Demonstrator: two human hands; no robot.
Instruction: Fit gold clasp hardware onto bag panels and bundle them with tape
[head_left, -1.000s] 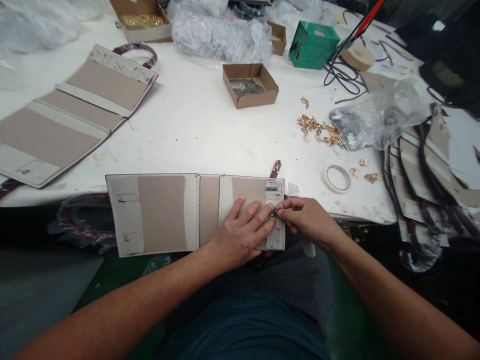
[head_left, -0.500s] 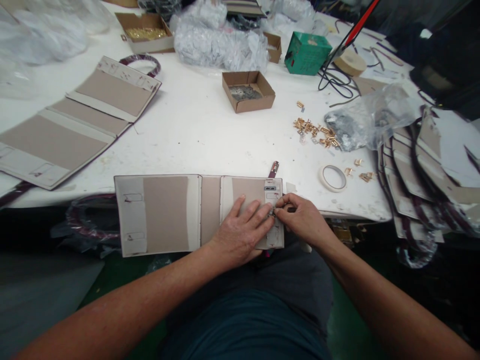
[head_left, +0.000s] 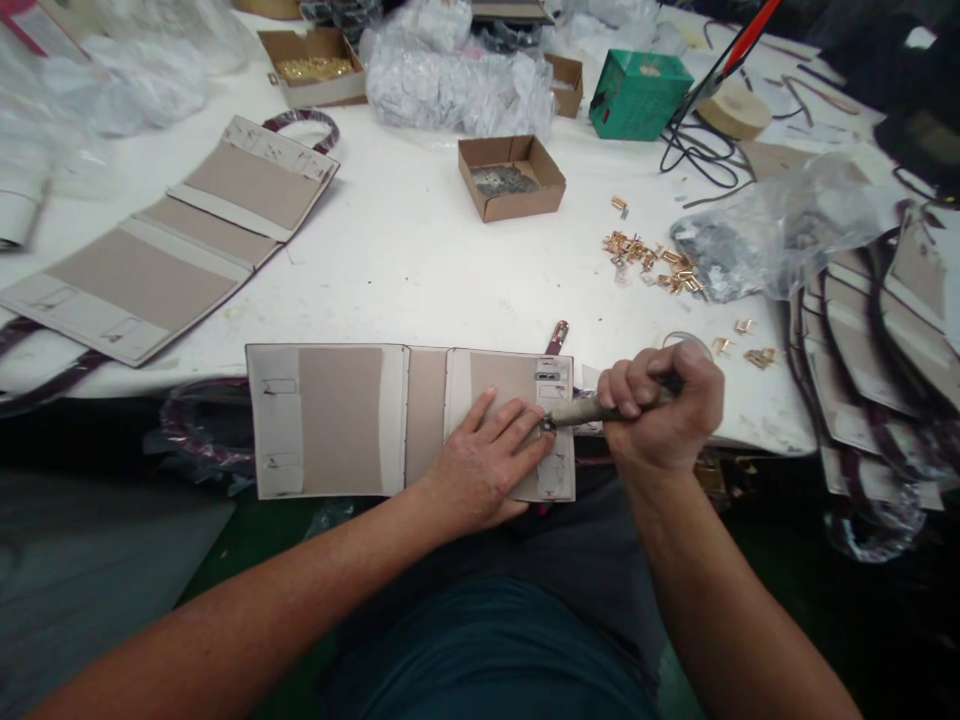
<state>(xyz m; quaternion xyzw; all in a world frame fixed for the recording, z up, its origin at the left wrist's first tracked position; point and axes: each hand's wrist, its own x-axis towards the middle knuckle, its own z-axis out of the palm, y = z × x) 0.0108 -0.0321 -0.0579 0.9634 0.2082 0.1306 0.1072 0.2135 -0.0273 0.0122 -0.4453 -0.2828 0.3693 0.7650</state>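
Note:
A beige bag panel (head_left: 337, 420) lies flat at the table's front edge, with a small metal clasp on a strap (head_left: 557, 338) sticking out at its top right. My left hand (head_left: 484, 460) rests on the panel's right part, fingers spread, fingertips beside a small metal piece (head_left: 547, 425). In my right hand (head_left: 664, 400) is a grey, rod-like tool (head_left: 585, 411), held in a fist, its tip at that metal piece. Above it, a metal plate (head_left: 547, 376) sits on the panel.
A second panel (head_left: 202, 235) lies at left. Farther back are a cardboard box of metal bits (head_left: 512, 205), a green box (head_left: 637, 100) and bagged parts. Gold fittings (head_left: 645, 258) lie scattered at right, near a tape roll (head_left: 686, 340) and stacked panels (head_left: 855, 370).
My right hand has moved right and up from the small metal piece and now holds the grey tool. My left hand stays on the panel. The whole view has shifted slightly.

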